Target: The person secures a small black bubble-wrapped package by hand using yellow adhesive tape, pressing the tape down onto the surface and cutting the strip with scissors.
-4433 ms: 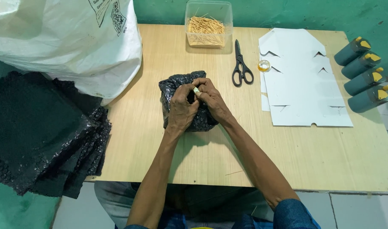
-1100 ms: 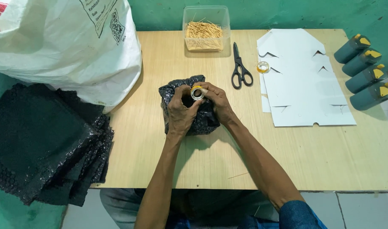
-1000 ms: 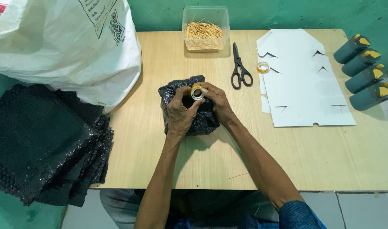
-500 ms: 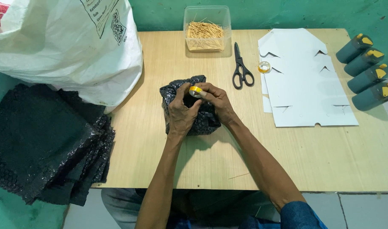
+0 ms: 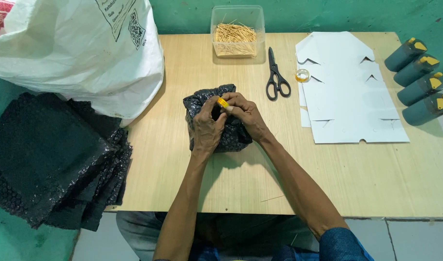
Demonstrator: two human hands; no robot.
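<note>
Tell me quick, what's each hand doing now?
Left hand: closed on the black bubble-wrap bundle.
Right hand: fingers pinching a small yellow piece on top of the bundle.

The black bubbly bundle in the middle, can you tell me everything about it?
The bundle is a lumpy wad of shiny black bubble wrap, crumpled round, sitting on the wooden table. The left hand grips its front, and the right hand presses on top. Between their fingers, a small yellow piece pokes out. What is wrapped inside is hidden.
</note>
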